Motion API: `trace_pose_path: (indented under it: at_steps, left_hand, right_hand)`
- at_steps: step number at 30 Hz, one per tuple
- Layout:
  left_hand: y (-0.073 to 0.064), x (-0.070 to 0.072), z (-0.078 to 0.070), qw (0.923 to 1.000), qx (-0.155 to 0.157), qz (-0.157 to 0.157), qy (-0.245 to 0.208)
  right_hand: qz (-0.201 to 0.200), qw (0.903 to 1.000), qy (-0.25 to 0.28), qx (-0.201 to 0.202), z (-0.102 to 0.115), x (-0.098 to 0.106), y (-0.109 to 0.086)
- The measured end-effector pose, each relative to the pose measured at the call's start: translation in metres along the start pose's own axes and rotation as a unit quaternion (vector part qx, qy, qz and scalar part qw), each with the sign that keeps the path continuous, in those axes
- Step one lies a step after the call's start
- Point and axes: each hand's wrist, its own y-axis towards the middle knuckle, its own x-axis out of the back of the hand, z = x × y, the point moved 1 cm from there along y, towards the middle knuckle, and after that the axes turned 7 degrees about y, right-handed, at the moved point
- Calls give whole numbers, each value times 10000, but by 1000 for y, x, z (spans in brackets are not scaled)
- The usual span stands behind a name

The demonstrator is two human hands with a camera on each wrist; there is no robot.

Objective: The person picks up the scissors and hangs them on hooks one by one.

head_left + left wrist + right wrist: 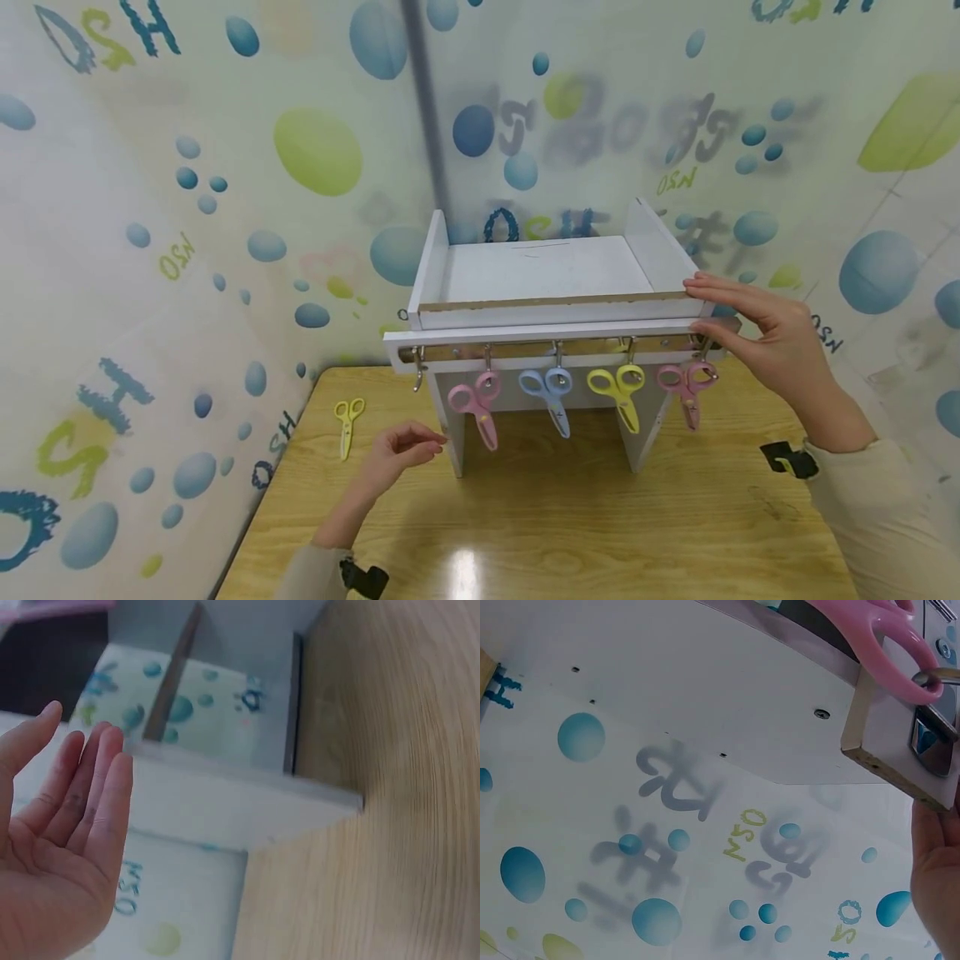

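Note:
A white wooden shelf (pixel 540 267) stands on the table, a hook rail (pixel 517 337) along its front. From the hooks hang pink scissors (pixel 476 404), blue scissors (pixel 551 396), yellow scissors (pixel 621 392) and another pink pair (pixel 688 387). My right hand (pixel 772 333) holds the shelf's right front corner, fingers over the top edge and thumb at the rail. In the right wrist view, pink scissors (pixel 889 645) hang beside that hand. My left hand (pixel 397 458) holds nothing, near the shelf's left leg, its fingers (pixel 97 787) extended together in the left wrist view.
Another yellow pair of scissors (pixel 347 425) lies on the wooden table (pixel 555 525), left of the shelf. The leftmost hook (pixel 417 371) on the rail carries no scissors. A patterned wall covering (pixel 315 150) rises close behind and at both sides.

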Motion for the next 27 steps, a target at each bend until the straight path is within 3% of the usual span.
trace_pose_path:
  at_steps: [3, 7, 10, 14, 17, 20, 24, 27]
  left_hand:
    - [1, 17, 12, 9988, 327, -158, 322]
    - [5, 38, 27, 9920, 1062, -369, 571]
    - [9, 56, 42, 9803, 1747, -703, 591]
    - [10, 77, 63, 9583, 2415, -1376, 658]
    - [5, 88, 73, 9462, 2580, -1669, 1011]
    - [-1, 96, 81, 9287, 2735, -1951, 1573]
    - [-9, 107, 90, 9063, 2895, -2416, 1911]
    - [-14, 114, 96, 8982, 2936, -2578, 2016]
  right_hand:
    - [19, 10000, -15, 6, -1, 0, 0]
    - [-6, 10000, -19, 5, 0, 0, 0]
    - [-28, 10000, -54, -3, 1, 0, 0]
    - [-29, 9999, -106, -40, 3, -1, 0]
    - [-25, 9999, -110, -55, 3, -1, 0]
    - [-15, 10000, -83, -38, 2, -1, 0]
    - [5, 10000, -18, -42, 2, -1, 1]
    - [15, 10000, -21, -45, 2, -1, 1]
